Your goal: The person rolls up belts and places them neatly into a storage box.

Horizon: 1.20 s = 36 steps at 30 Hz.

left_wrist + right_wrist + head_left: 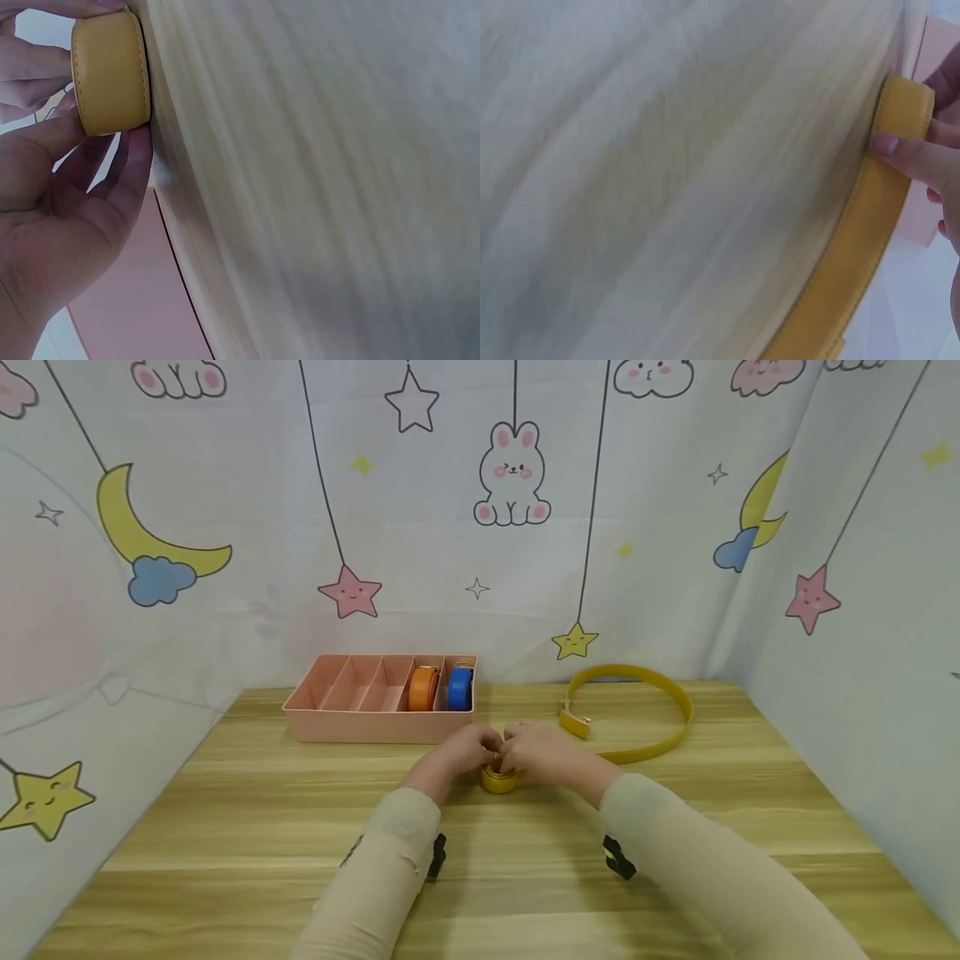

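A yellow belt stands on its edge on the table, its near end wound into a small coil between both hands. The rest of the belt curves away to the right in a wide loop that ends at a gold-coloured buckle. My left hand grips the coil from the left; in the left wrist view its thumb and fingers curl round the stitched coil. From the right, my right hand pinches the coil, its thumb flat on the strap in the right wrist view.
Behind the left hand stands a pink divided box. A rolled orange belt and a rolled blue belt sit in its two rightmost compartments. A printed curtain hangs along the wooden table's back edge.
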### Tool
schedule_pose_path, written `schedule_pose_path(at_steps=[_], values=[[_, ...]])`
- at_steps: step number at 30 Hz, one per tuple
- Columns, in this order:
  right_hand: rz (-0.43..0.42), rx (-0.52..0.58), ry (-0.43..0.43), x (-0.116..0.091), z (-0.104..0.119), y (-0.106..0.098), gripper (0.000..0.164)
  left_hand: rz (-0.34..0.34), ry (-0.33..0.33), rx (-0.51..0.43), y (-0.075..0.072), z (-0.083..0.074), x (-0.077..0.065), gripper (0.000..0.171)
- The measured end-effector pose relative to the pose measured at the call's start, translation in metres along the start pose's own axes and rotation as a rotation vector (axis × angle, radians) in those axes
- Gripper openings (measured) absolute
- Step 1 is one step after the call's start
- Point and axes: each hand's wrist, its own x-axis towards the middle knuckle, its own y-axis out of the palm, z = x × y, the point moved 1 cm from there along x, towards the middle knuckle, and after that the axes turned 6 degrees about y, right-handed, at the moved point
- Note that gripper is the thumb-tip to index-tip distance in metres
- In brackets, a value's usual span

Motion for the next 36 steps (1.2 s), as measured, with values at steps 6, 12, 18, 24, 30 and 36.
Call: schedule_pose_path(at_steps=[6,12,18,24,30,36], values=[[0.020,0.045,0.072,0.008,0.008,0.003,0.011,-0.089,-0.120,0.010,0.002,0.009,0.001,0.014],[0.115,0.123,0.159,0.016,0.008,0.004,0.012,-0.183,-0.182,0.023,0.005,0.010,0.005,0.013],[0.134,0.161,0.304,0.020,0.012,0.006,0.018,-0.257,-0.201,-0.040,0.007,0.007,-0.001,0.018],[0.083,0.130,0.367,0.021,0.016,0.005,0.016,-0.258,-0.185,-0.050,0.007,0.001,0.000,0.019],[0.050,-0.096,0.266,0.012,0.012,0.008,0.026,-0.188,-0.128,-0.008,0.007,0.001,0.004,0.017],[0.071,-0.059,0.142,0.001,0.010,0.004,0.035,-0.109,-0.090,-0.033,0.004,0.004,-0.001,0.013]])
